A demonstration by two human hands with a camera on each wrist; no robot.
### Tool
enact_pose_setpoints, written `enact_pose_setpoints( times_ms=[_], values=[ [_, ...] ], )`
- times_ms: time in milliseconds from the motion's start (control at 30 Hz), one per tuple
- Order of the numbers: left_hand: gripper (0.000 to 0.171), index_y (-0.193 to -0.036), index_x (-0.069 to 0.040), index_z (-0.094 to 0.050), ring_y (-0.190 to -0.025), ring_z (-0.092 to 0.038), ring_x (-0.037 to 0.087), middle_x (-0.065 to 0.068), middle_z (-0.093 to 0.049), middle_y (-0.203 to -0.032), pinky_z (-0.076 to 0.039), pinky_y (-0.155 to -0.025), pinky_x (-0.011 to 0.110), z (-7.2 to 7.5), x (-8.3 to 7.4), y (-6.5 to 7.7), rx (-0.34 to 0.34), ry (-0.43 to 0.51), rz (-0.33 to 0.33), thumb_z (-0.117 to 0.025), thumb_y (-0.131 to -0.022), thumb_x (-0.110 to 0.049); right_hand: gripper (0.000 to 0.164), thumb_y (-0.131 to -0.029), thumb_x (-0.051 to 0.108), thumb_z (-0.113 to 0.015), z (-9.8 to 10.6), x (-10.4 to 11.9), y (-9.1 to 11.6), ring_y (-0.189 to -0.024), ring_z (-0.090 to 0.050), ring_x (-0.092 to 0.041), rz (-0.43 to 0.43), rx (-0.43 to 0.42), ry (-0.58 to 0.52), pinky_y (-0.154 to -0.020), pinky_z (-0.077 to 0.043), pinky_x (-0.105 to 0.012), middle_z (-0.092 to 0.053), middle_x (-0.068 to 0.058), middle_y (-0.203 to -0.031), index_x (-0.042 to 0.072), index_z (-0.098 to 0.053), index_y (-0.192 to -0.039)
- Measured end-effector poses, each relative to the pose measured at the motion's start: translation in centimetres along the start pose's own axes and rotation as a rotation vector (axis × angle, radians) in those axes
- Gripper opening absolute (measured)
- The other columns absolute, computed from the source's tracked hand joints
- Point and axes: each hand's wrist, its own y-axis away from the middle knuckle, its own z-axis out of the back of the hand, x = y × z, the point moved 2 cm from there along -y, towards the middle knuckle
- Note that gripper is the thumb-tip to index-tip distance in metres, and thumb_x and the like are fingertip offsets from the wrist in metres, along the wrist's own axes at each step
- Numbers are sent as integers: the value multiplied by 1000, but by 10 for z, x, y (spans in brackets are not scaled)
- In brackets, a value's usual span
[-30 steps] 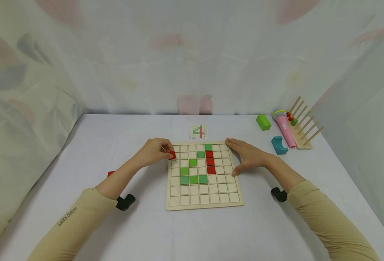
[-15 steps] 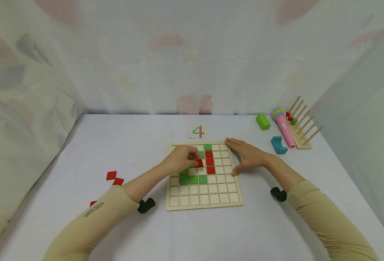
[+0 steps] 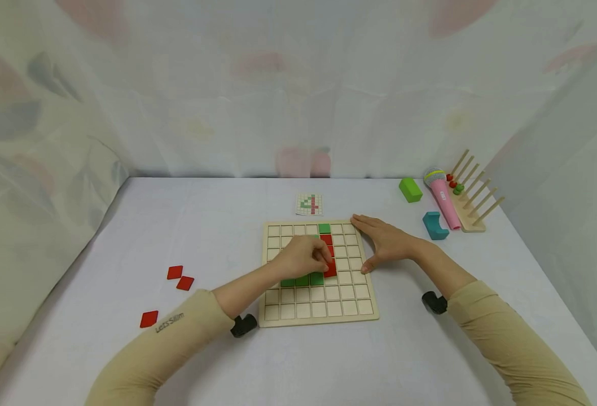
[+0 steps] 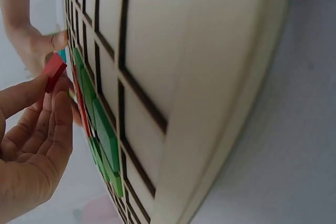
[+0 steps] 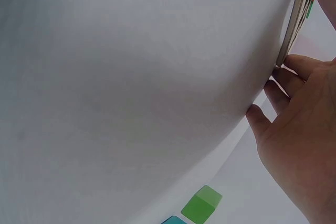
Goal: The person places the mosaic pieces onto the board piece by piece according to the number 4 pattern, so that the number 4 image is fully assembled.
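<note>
Over the pale wooden grid board (image 3: 319,310), my left hand (image 3: 302,258) pinches a red square tile (image 4: 54,72) between thumb and fingers, just above the surface in the left wrist view. Several green tiles (image 4: 106,132) lie in the squares, and a column of red tiles (image 3: 326,240) runs below the top green tile (image 3: 324,228). My left hand covers part of this pattern. My right hand (image 3: 387,242) rests spread against the board's right edge, fingers at the far corner and thumb lower down. Behind the board lies a small card (image 3: 309,204) with a green and red grid pattern.
To the left lie 3 loose red tiles (image 3: 175,272). At the back right are a green block (image 3: 410,190), a teal curved block (image 3: 434,225), a pink toy microphone (image 3: 443,200) and a wooden peg stand (image 3: 473,221) with small red and green pieces.
My left hand has carried the red tile rightward from the board's left edge to the red column, uncovering the loose tiles at left. My right hand has stayed in place.
</note>
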Motion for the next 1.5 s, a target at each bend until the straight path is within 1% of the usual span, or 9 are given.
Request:
enact_pose_setpoints(
  times_ms=[167,333,767,1000,1100,1200,1300,1367,1500],
  values=[
    [5,-86,-8,-73,-70,-61,6,3,-73,-80,-49,-65,19,-9,2,-1,32,-20,-22,-76,-83,-6,124,-66,56,-84,-1,-2,0,-153,-16,-40,0,0,4,-120,-21,-62,-18,-18,-166,2,-19,-157],
    [5,-82,-7,-73,-67,-60,5,3,-73,-77,-48,-63,17,-14,3,-2,30,-48,-51,-76,-82,-4,125,-65,55,-85,-1,-2,0,-153,-16,-40,-4,0,-2,-120,-21,-62,-17,-17,-166,2,-18,-157],
    [5,-79,-9,-74,-69,-58,6,2,-73,-76,-47,-63,17,-16,4,-3,2,-131,-98,-77,-82,-6,126,-65,54,-86,0,0,0,-154,-15,-39,-13,4,-6,-121,-20,-61,-16,-16,-166,3,-18,-157],
    [3,-80,-7,-75,-70,-59,5,1,-74,-78,-48,-64,18,-17,3,-4,7,-163,-98,-77,-82,-8,124,-66,54,-85,0,0,0,-155,-15,-38,-15,4,-4,-122,-20,-60,-17,-15,-166,3,-18,-157],
    [3,-82,-6,-76,-71,-60,5,0,-75,-79,-48,-65,17,-17,2,-4,8,-178,-97,-77,-83,-9,124,-66,54,-85,0,0,1,-154,-15,-40,-9,1,3,-121,-20,-61,-18,-16,-166,3,-19,-157],
    [1,-82,-8,-76,-73,-60,6,0,-75,-80,-49,-67,18,-16,1,-3,8,-194,-105,-77,-83,-8,124,-65,54,-86,0,0,1,-154,-16,-39,-11,2,1,-121,-20,-61,-17,-16,-166,3,-18,-157],
    [4,-85,-11,-76,-77,-62,6,-1,-75,-82,-51,-71,20,-14,-1,-2,5,-206,-121,-76,-83,-7,125,-66,54,-85,0,-1,1,-154,-15,-39,-11,5,1,-121,-20,-61,-17,-16,-166,3,-18,-157],
    [5,-86,-13,-76,-79,-64,7,-2,-75,-84,-52,-73,22,-9,-4,0,-6,-211,-139,-76,-84,-8,125,-66,55,-85,0,-1,0,-154,-15,-39,-15,8,-2,-121,-20,-61,-17,-16,-166,4,-18,-157],
    [6,-91,-11,-76,-81,-66,10,-1,-75,-89,-53,-73,23,9,-8,5,-27,-187,-150,-74,-86,-9,124,-66,55,-85,0,-1,0,-154,-15,-38,-20,10,0,-121,-20,-61,-16,-15,-166,4,-18,-157]
  ],
)
